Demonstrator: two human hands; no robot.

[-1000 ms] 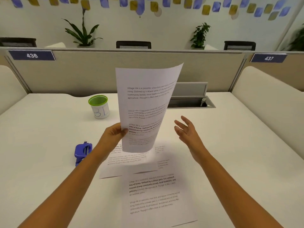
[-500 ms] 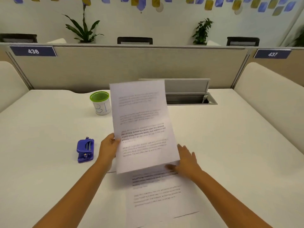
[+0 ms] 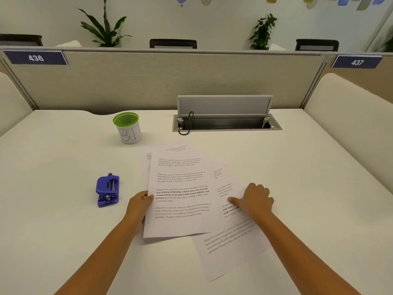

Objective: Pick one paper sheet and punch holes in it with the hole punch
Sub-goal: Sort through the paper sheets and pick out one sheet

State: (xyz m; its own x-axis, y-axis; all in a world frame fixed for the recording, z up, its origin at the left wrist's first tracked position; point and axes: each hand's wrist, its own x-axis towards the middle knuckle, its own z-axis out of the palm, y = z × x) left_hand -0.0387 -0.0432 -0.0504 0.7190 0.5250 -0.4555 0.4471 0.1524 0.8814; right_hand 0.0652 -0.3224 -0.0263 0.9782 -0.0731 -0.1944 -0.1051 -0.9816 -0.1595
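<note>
Left hand (image 3: 139,206) grips the top sheet (image 3: 180,194); right hand (image 3: 256,201) presses flat on the sheets beneath (image 3: 231,248); hole punch (image 3: 107,190) lies clear, green-rimmed cup (image 3: 127,128) behind

Your hole punch (image 3: 107,189) sits on the desk (image 3: 53,167), left of the overlapping paper sheets (image 3: 180,188). Behind them stands the cup (image 3: 127,128), with the cable tray (image 3: 225,123) to its right.

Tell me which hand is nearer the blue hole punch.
Left. The left hand grips the top sheet's left edge, just right of the hole punch. The right hand rests on the papers farther right, across that sheet.
</note>
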